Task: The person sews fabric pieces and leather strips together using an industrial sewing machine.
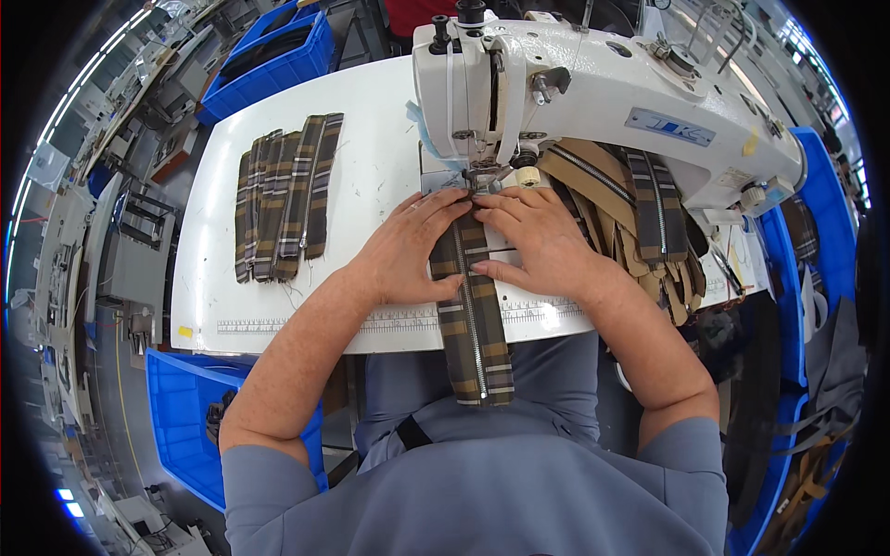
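Observation:
A plaid fabric strip with a metal zipper (471, 334) runs from under the presser foot (482, 178) of a white sewing machine (593, 93) over the table edge toward my lap. My left hand (408, 246) lies on the strip's left side, fingertips close to the foot, thumb lower down on the fabric. My right hand (528, 241) rests on the right side, fingers spread just below the foot and thumb beside the zipper. Both hands are open, pressing on the fabric.
A pile of plaid zipper pieces (283, 199) lies left on the white table (213, 287); tan and plaid pieces (660, 204) lie right under the machine arm. Blue bins stand at back left (264, 74), lower left (185, 417) and right (807, 250). A ruler strip (269, 326) borders the front edge.

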Demonstrator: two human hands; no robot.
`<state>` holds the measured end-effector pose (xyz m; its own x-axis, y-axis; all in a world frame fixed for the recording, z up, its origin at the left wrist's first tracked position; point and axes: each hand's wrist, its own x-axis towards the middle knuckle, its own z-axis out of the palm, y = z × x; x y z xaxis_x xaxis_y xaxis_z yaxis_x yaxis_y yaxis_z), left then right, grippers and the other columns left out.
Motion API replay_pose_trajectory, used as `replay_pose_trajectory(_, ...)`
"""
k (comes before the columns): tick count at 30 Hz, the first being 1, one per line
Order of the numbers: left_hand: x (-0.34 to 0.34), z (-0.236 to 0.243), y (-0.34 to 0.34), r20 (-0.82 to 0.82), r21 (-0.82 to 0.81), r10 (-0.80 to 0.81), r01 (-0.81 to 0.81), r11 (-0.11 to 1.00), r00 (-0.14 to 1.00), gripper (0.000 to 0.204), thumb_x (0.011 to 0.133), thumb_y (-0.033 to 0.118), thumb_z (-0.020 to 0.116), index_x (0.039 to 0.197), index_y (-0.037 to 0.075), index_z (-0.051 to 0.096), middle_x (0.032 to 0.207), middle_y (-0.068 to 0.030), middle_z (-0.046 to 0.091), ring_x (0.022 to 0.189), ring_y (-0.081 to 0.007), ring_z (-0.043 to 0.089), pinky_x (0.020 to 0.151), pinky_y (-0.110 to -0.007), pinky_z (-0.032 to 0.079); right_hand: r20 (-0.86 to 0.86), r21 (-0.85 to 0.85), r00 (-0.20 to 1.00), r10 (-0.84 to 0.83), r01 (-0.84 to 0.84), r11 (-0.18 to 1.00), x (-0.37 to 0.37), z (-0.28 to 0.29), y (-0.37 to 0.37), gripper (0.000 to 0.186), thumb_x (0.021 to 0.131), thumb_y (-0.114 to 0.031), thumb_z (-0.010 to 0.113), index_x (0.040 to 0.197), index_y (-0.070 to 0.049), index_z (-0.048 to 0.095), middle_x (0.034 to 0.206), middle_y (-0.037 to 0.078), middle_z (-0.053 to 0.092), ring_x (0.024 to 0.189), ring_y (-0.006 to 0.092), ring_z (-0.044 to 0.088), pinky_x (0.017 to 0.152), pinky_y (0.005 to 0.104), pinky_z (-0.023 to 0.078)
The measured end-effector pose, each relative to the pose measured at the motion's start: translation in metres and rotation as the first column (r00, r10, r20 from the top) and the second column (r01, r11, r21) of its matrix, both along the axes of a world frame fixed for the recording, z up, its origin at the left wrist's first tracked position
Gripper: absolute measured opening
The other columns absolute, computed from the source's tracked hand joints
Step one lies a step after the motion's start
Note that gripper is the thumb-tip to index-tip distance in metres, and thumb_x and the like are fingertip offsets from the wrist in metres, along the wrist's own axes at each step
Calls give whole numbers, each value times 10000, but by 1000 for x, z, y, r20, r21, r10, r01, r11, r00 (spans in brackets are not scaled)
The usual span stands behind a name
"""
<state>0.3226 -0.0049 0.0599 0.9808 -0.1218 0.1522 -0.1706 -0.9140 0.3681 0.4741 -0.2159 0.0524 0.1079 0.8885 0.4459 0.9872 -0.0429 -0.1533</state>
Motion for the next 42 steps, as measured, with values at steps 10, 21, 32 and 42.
replay_pose_trajectory(10, 10, -7, 9, 19, -49, -16, 17, 999, 1000, 883, 757, 341, 791, 1517, 10, 488, 1629, -172, 433, 1503, -352, 435, 1289, -529, 288, -5, 3, 998, -55, 55, 998, -1, -2, 5, 645, 870, -523, 759, 1263, -16, 694, 1342, 103, 668, 1139, 295, 583, 1032, 461, 423)
replay_pose_trajectory(21, 9, -8, 7, 89, 155, 22, -36, 987, 996, 988, 732, 581, 848, 1519, 68, 542, 1632, -131, 461, 1540, -343, 400, 1279, -613, 240, -17, 8, 998, -68, 68, 998, -2, -1, 5, 649, 863, -506, 749, 1286, -17, 689, 1347, 92, 665, 1142, 299, 583, 1040, 453, 423)
replay_pose_trajectory(32, 12, -10, 7, 59, -58, 33, -30, 998, 998, 911, 768, 541, 867, 1492, 66, 584, 1595, -146, 518, 1514, -335, 450, 1292, -610, 241, -7, -5, 997, -70, 70, 998, -2, -1, 5, 644, 862, -465, 740, 1323, -20, 670, 1367, 93, 661, 1153, 301, 580, 1050, 463, 429)
replay_pose_trajectory(42, 11, -9, 6, 62, -58, 67, -63, 996, 996, 785, 794, 475, 868, 1414, 46, 651, 1549, -137, 572, 1491, -322, 483, 1285, -605, 266, 9, 1, 996, -84, 84, 996, -4, -3, 6, 629, 876, -458, 726, 1326, -21, 674, 1365, 102, 667, 1154, 302, 580, 1051, 458, 428)
